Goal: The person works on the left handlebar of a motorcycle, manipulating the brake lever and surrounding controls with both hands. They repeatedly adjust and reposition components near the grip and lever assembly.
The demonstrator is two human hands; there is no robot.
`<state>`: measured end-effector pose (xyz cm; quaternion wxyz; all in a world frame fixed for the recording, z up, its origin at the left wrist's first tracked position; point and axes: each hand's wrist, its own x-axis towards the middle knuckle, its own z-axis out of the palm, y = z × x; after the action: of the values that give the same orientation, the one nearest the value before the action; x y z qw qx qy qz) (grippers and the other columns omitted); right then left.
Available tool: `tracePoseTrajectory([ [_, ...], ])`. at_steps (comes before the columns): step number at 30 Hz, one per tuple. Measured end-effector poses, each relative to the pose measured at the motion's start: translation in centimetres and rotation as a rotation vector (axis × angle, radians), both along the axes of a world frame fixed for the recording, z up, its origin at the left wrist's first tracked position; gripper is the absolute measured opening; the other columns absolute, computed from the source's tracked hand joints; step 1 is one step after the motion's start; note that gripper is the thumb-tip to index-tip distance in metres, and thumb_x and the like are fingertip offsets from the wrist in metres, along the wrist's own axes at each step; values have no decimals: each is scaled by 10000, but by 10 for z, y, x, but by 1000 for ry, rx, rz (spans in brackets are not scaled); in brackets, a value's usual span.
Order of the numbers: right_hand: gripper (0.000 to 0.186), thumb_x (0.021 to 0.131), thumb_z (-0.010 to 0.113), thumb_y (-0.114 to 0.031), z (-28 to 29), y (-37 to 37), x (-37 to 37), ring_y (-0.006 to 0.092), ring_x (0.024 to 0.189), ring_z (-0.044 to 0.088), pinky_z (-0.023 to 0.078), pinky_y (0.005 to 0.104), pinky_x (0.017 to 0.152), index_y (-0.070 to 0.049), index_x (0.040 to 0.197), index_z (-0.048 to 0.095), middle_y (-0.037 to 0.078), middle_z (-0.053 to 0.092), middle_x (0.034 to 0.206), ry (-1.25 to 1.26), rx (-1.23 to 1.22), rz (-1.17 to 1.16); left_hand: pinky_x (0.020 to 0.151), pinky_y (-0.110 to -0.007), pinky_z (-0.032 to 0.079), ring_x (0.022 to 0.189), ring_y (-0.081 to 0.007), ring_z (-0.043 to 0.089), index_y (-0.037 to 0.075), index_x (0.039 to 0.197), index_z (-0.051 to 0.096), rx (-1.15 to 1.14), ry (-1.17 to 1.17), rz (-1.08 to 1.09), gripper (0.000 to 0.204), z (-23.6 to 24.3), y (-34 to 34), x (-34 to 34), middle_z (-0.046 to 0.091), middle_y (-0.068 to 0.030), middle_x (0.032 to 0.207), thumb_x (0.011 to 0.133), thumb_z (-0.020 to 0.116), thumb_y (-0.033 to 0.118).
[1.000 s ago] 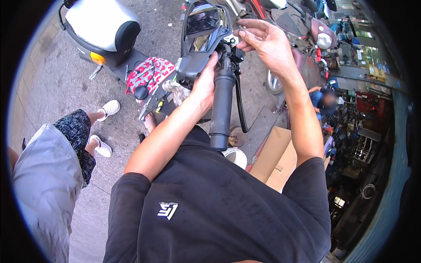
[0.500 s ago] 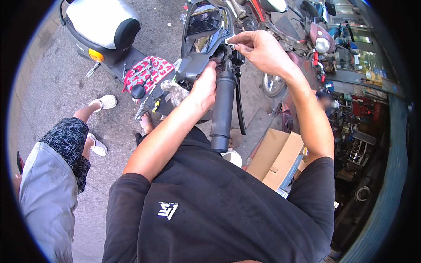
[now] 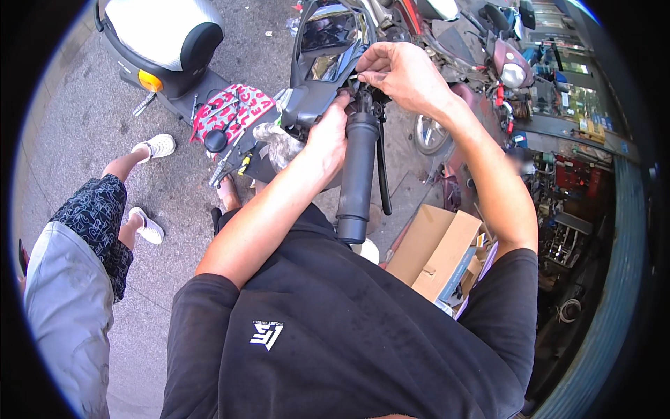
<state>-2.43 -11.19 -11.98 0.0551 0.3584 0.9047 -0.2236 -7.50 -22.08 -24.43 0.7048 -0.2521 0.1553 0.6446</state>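
A black scooter handlebar grip (image 3: 358, 171) points toward me, with a black brake lever (image 3: 384, 174) along its right side. Beyond it is the dark, glossy dashboard (image 3: 331, 45) in its grey plastic cowl (image 3: 305, 105). My left hand (image 3: 329, 133) reaches up beside the grip's inner end, against the cowl; its fingertips are hidden behind the handlebar parts. Just above the grip's inner end, my right hand (image 3: 408, 78) is closed in a pinch, thumb and index together. Whatever it pinches is too small to make out.
An open cardboard box (image 3: 433, 255) stands at lower right, near a white bucket (image 3: 367, 250). A patterned red and grey cloth (image 3: 234, 115) with tools lies left of the handlebar. A white-topped scooter (image 3: 164, 35) is at upper left. Another person (image 3: 77, 279) stands at left.
My right hand's pinched fingers have shifted slightly left and down toward the handlebar's inner end. My left hand stays by the cowl. The person at left appears slightly farther left.
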Motion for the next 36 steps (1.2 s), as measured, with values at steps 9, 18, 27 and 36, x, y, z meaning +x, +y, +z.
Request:
tracePoseTrajectory([
  [9, 150, 854, 710, -45, 23, -12, -1, 164, 818, 716, 554, 315, 772, 18, 990, 702, 122, 749, 860, -101, -9, 95, 637, -373, 570, 764, -184, 639, 107, 1145, 555, 73, 99, 56, 219, 19, -19, 12, 634, -62, 950, 1049, 508, 298],
  [18, 150, 831, 730, -50, 37, -1, -11, 184, 794, 719, 552, 325, 764, 20, 961, 703, 129, 745, 837, -199, -35, 247, 644, -380, 573, 765, -181, 633, 104, 1118, 551, -23, 40, -26, 308, 23, -14, 13, 601, -55, 915, 986, 617, 375],
  [27, 177, 805, 763, -110, 35, 11, -28, 230, 784, 724, 549, 345, 751, 16, 916, 707, 154, 739, 832, -262, -27, 285, 640, -397, 585, 753, -200, 654, 72, 1150, 552, 70, 39, -37, 393, 5, 0, 5, 626, -81, 941, 965, 633, 409],
  [36, 206, 869, 721, -148, 49, -5, -4, 258, 846, 731, 561, 362, 796, 16, 995, 721, 173, 738, 876, -163, 135, 230, 689, -450, 611, 776, -236, 674, -48, 1185, 503, 83, 157, -48, 604, 4, 1, 9, 640, -134, 978, 968, 590, 509],
])
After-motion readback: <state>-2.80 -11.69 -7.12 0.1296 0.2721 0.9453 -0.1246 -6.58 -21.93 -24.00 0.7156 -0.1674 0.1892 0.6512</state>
